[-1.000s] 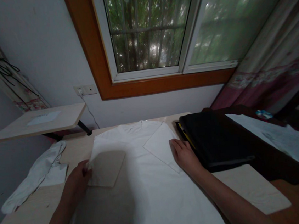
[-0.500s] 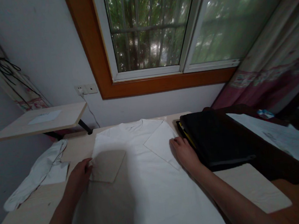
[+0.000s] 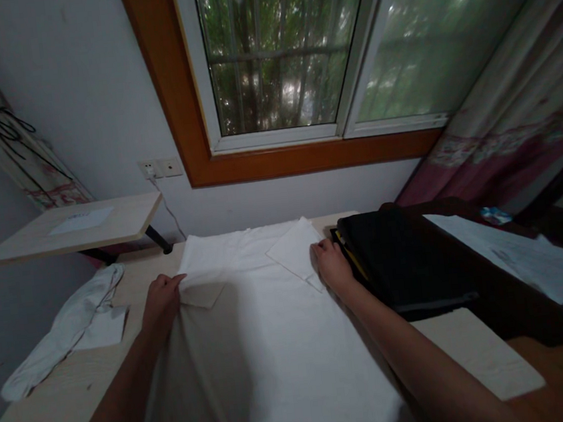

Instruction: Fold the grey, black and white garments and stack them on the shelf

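Observation:
A white T-shirt [image 3: 275,346] lies spread over the table, its neck end toward the wall and both sleeves folded inward onto the body. My left hand [image 3: 163,300] pinches the shirt's left edge beside the folded left sleeve. On the opposite edge, my right hand [image 3: 331,263] has its fingers closed on the cloth by the right sleeve. Light creases run down from the left hand. The near end of the shirt passes out of the bottom of the view.
Right of the shirt lies a black folder [image 3: 402,259], with paper sheets [image 3: 512,254] beyond it. Crumpled white cloth [image 3: 67,327] rests on the table [image 3: 56,416] at left. Above it stands a small raised shelf [image 3: 126,217]. A wall and window [image 3: 285,56] bound the far side.
Both hands have moved away from me toward the wall, shifting the shirt with them. Its collar, visible earlier, no longer shows at the far edge.

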`<state>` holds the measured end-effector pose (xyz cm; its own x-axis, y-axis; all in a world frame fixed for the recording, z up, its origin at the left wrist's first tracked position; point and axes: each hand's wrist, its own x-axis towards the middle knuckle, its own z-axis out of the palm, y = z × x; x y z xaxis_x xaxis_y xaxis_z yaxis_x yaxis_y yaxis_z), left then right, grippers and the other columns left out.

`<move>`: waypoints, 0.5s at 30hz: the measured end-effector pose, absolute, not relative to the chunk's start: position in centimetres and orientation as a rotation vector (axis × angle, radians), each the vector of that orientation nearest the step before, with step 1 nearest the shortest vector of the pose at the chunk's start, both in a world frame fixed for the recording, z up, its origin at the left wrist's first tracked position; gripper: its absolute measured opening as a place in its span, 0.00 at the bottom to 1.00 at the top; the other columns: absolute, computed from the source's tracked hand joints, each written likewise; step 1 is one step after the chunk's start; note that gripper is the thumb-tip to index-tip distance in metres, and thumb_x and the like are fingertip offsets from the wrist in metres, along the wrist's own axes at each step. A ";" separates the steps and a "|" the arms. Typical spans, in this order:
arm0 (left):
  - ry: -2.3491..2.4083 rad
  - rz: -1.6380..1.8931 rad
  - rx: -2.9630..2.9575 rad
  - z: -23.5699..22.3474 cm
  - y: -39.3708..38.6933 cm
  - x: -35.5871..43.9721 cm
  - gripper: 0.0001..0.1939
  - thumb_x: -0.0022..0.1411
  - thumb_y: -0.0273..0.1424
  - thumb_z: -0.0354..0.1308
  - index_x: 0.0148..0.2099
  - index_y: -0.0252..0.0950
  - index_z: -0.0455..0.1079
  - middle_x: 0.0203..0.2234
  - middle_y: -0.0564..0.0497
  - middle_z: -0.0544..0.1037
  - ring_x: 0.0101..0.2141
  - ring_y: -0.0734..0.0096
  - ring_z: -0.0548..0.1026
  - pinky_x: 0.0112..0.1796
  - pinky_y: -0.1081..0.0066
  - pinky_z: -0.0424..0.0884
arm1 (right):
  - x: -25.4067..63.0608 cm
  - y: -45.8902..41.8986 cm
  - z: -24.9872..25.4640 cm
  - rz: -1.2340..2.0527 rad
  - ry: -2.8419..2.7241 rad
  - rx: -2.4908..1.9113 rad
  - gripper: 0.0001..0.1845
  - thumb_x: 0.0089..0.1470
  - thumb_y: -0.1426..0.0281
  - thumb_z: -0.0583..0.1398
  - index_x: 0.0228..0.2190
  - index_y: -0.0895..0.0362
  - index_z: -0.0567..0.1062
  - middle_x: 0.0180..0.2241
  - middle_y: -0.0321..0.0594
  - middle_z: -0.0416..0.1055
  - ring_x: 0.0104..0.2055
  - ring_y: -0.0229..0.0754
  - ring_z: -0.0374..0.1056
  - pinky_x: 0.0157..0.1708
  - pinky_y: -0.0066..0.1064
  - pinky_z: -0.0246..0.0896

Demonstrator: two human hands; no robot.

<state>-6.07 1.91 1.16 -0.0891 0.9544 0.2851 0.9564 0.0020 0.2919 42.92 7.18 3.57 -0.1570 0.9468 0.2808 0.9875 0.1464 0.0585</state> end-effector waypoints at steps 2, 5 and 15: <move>-2.207 -0.592 -2.130 1.3 2.7 -6.0 0.24 0.66 0.29 0.45 0.57 0.39 0.76 0.38 0.47 0.70 0.43 0.61 0.69 0.54 0.62 0.65 | 42.7 8.2 3.4 -0.313 -2.204 -1.934 0.23 0.61 0.80 0.51 0.54 0.60 0.75 0.51 0.55 0.71 0.48 0.52 0.65 0.50 0.38 0.57; -2.212 -0.530 -2.112 1.5 3.8 -5.9 0.24 0.65 0.28 0.46 0.57 0.39 0.76 0.38 0.46 0.70 0.43 0.61 0.67 0.55 0.62 0.64 | 42.5 9.6 3.3 -0.300 -2.185 -1.933 0.23 0.61 0.79 0.51 0.54 0.60 0.76 0.52 0.54 0.71 0.49 0.52 0.64 0.51 0.37 0.56; -2.147 -0.509 -2.057 1.5 6.1 -5.9 0.23 0.67 0.27 0.46 0.57 0.40 0.77 0.38 0.46 0.69 0.43 0.60 0.67 0.53 0.63 0.65 | 42.1 13.1 3.8 -0.291 -2.216 -1.939 0.21 0.63 0.77 0.50 0.51 0.60 0.77 0.51 0.56 0.71 0.50 0.54 0.63 0.51 0.39 0.56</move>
<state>-5.89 6.09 1.52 -0.0663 0.9457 0.3181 0.9878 0.0173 0.1545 42.08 13.11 3.84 -0.1319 0.9555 0.2638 0.9912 0.1293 0.0274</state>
